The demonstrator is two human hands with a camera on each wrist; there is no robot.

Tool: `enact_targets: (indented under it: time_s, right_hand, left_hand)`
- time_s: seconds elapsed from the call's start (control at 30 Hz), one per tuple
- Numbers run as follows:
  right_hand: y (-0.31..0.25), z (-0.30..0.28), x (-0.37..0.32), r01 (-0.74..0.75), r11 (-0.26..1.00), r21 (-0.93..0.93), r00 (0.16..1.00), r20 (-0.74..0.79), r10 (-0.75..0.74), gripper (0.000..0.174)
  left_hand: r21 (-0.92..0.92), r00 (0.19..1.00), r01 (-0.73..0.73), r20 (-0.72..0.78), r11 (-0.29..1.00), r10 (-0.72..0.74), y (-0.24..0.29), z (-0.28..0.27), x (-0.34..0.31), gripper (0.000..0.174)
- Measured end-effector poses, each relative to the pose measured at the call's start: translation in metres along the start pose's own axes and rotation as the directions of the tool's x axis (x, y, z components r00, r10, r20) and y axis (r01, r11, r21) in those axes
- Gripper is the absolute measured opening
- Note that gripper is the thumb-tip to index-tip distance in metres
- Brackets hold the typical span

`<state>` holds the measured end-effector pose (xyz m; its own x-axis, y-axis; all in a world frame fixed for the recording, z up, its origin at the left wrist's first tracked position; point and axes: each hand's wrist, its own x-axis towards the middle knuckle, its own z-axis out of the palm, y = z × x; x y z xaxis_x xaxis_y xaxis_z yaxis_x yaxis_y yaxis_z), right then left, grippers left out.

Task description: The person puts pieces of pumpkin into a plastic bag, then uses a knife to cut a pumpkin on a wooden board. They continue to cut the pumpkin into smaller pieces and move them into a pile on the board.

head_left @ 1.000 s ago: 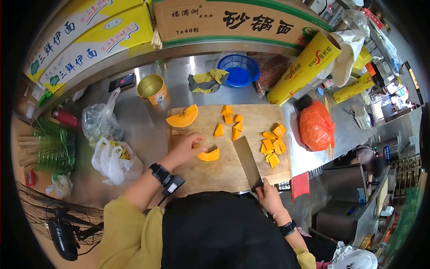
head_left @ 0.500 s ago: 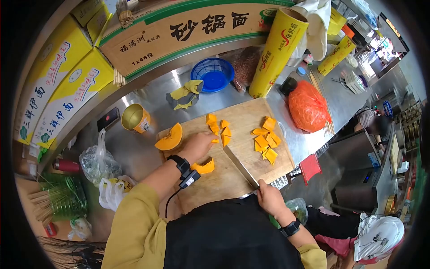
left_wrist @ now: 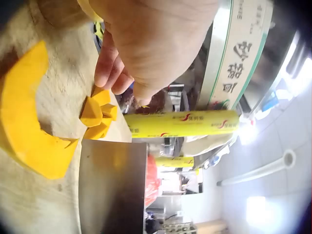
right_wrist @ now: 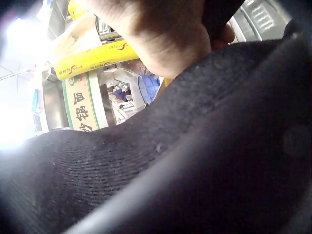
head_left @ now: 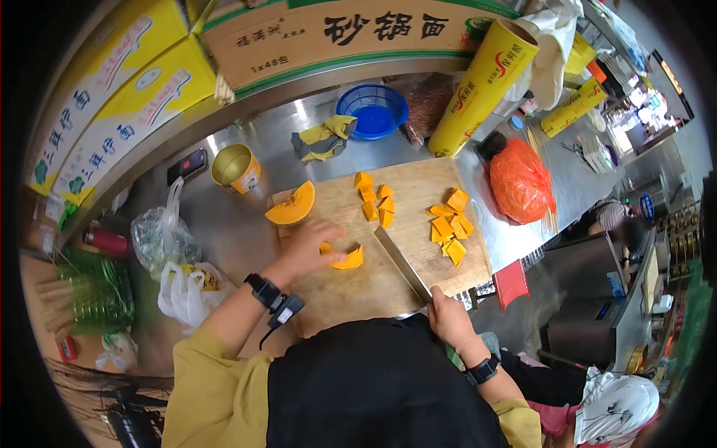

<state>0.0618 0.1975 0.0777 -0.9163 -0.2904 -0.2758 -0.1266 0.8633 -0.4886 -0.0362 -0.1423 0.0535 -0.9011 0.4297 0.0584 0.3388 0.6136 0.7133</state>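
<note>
My left hand (head_left: 305, 250) is over the left part of the wooden cutting board (head_left: 336, 295), fingers loosely spread beside a curved pumpkin slice (head_left: 349, 258). In the left wrist view the slice (left_wrist: 19, 109) lies apart from the fingers, which are near some cut pieces (left_wrist: 91, 112). My right hand (head_left: 450, 321) grips the handle of a cleaver (head_left: 403, 265); its blade slants across the board, tip toward the short rows of pumpkin pieces (head_left: 364, 180). A heap of pumpkin chunks (head_left: 442, 226) sits at the right, a larger pumpkin wedge (head_left: 291, 206) at the upper left.
Behind the board stand an open yellow can (head_left: 237, 170), a cloth (head_left: 325, 138) and a blue basket (head_left: 371, 112). A red plastic bag (head_left: 519, 183) and a yellow film roll (head_left: 485, 86) are at the right, white plastic bags (head_left: 190, 291) at the left.
My left hand went from the curved slice to the pumpkin pieces, then back beside the slice. The left row of pieces is now straighter. The right hand keeps its grip on the cleaver.
</note>
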Motion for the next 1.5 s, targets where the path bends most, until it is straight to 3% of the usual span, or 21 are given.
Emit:
enact_targets:
  time_s: [0.03, 0.07, 0.27, 0.37, 0.57, 0.67, 0.77, 0.87, 0.97, 1.07, 1.17, 1.27, 1.5]
  right_hand:
    - [0.0, 0.0, 0.001, 0.0, 1.0, -0.012, 1.0, 0.012, 0.001, 0.016]
    - [0.0, 0.001, 0.002, 0.001, 1.0, -0.026, 1.0, 0.023, 0.0, 0.016]
    - [0.0, 0.008, 0.003, 0.072, 0.993, -0.096, 0.997, -0.006, -0.073, 0.02]
    - [-0.005, 0.008, -0.002, 0.065, 0.989, -0.133, 0.998, 0.006, -0.064, 0.016]
    - [-0.001, 0.02, -0.008, 0.092, 0.982, -0.168, 0.994, -0.041, -0.1, 0.015]
    - [-0.001, 0.023, -0.011, 0.085, 0.982, -0.166, 0.994, -0.049, -0.095, 0.015]
    - [-0.003, 0.024, -0.015, 0.053, 0.985, -0.163, 0.995, -0.072, -0.065, 0.016]
    - [0.0, 0.03, -0.018, 0.04, 0.986, -0.163, 0.991, -0.117, -0.06, 0.018]
    - [0.0, 0.031, -0.02, 0.029, 0.989, -0.148, 0.991, -0.128, -0.048, 0.018]
    - [-0.002, 0.031, -0.022, 0.008, 0.986, -0.167, 0.99, -0.138, -0.031, 0.017]
    - [-0.005, 0.03, -0.024, -0.031, 0.986, -0.163, 0.993, -0.116, 0.012, 0.014]
    - [-0.003, 0.032, -0.024, -0.038, 0.984, -0.176, 0.993, -0.119, 0.017, 0.014]
    - [0.002, 0.034, -0.023, -0.032, 0.984, -0.177, 0.993, -0.118, 0.012, 0.014]
  left_hand:
    - [0.134, 0.994, -0.108, 0.044, 0.985, 0.102, -0.001, 0.004, -0.017, 0.045]
    - [0.07, 0.997, -0.058, 0.062, 0.996, 0.054, 0.001, 0.01, -0.031, 0.041]
    - [0.151, 0.987, 0.101, -0.142, 0.983, -0.079, 0.014, 0.041, -0.061, 0.038]
    - [0.166, 0.971, 0.057, -0.238, 0.984, -0.016, 0.019, 0.051, -0.072, 0.036]
    - [0.162, 0.976, -0.067, -0.193, 0.984, 0.098, 0.011, 0.044, -0.077, 0.033]
    - [0.163, 0.981, -0.05, -0.177, 0.985, 0.079, 0.01, 0.044, -0.079, 0.036]
    - [0.272, 0.964, -0.121, -0.196, 0.955, 0.178, 0.015, 0.041, -0.079, 0.031]
    - [0.528, 0.906, -0.157, -0.261, 0.835, 0.335, 0.014, 0.041, -0.076, 0.02]
    - [0.556, 0.919, -0.178, -0.201, 0.812, 0.339, 0.013, 0.045, -0.087, 0.024]
    - [0.222, 0.934, -0.075, -0.325, 0.972, 0.147, -0.002, 0.064, -0.095, 0.032]
    - [0.046, 0.947, -0.115, -0.296, 0.992, 0.123, -0.002, 0.051, -0.102, 0.04]
    - [-0.118, 0.942, 0.032, -0.329, 0.992, -0.07, -0.006, 0.056, -0.102, 0.042]
    - [-0.054, 0.943, -0.001, -0.332, 0.999, -0.017, -0.003, 0.053, -0.098, 0.039]
